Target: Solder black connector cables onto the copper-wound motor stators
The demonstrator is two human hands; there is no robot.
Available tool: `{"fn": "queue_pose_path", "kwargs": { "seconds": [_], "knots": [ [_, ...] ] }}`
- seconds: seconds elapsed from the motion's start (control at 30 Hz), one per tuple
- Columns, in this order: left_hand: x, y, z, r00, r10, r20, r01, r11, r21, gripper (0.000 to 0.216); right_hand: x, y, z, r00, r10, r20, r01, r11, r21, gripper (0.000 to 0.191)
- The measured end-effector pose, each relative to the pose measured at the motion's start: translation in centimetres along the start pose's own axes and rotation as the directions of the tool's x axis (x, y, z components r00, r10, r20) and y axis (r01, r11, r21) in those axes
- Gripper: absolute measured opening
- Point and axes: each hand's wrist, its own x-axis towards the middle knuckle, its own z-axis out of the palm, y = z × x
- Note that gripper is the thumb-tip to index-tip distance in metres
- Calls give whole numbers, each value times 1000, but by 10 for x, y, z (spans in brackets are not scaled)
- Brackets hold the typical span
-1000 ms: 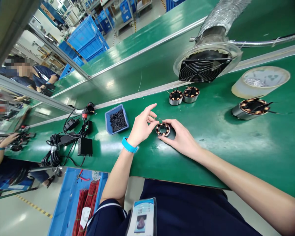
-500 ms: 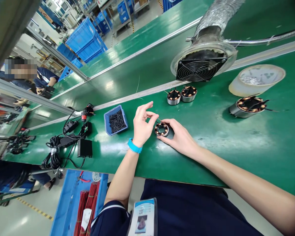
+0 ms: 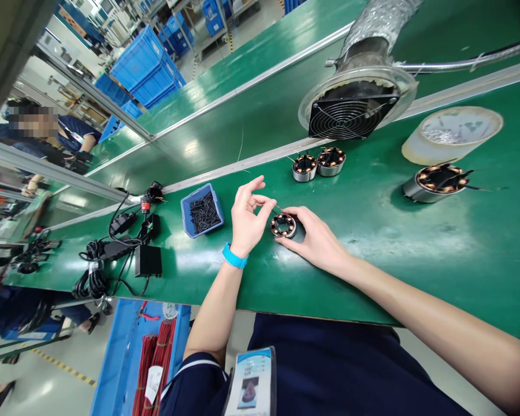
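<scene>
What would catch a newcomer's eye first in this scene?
Probably the two hands at the middle of the green table: the right hand steadies a small copper-wound ring, while the left hand pinches a fine wire above it. Behind them stands a big fan on a silver duct.

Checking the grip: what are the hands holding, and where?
Right hand steadies the small coil ring by its outer rim; left hand pinches a thin wire above it.

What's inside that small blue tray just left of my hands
The small blue tray holds a loose heap of short black pieces, too small to identify. They cover most of its floor, so anything beneath them stays hidden.
</scene>
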Motion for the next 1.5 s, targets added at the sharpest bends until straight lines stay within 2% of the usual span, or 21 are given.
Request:
{"fn": "queue_pose_path", "kwargs": {
  "seconds": [0.27, 0.57, 0.73, 0.8, 0.9, 1.03, 1.2, 1.3, 1.4, 1.5],
  "knots": [
    [3, -2, -4, 999, 29, -18, -28, 999, 16, 50, -1, 2, 1, 1000, -20, -6, 20, 1000, 1, 47],
    [-2, -3, 1, 992, 57, 116, -66, 995, 69, 51, -1, 0, 1, 1000, -13, -1, 13, 1000, 17, 47],
    [1, -1, -6, 984, 60, 165, -77, 992, 102, 56, -1, 0, 0, 998, -15, -64, 11, 999, -53, 58],
    [2, 2, -8, 983, 37, 178, -63, 988, 142, 46, -2, 0, 1, 995, 0, -104, -14, 992, -129, 63],
    [3, 5, -8, 972, -14, 235, -36, 978, 205, 17, -2, 0, 4, 992, 26, -125, -51, 978, -204, 61],
    [8, 12, -8, 960, -47, 277, -15, 976, 217, 20, 2, -1, 3, 994, 37, -102, -56, 981, -188, 49],
    [21, 21, -21, 916, -125, 381, 5, 954, 301, 22, 13, -2, -22, 999, -44, 21, 46, 992, -120, 47],
    [33, 19, -27, 879, -178, 443, 2, 929, 369, 25, 18, 2, -33, 997, -61, 51, 68, 984, -167, 50],
    [45, 18, -28, 848, -214, 485, -20, 901, 433, 25, 19, 7, -31, 998, -54, 23, 58, 956, -286, 62],
    [55, 21, -24, 809, -248, 532, 22, 918, 395, 30, 20, 12, -23, 999, -39, 1, 37, 947, -319, 70]
  ]
}}
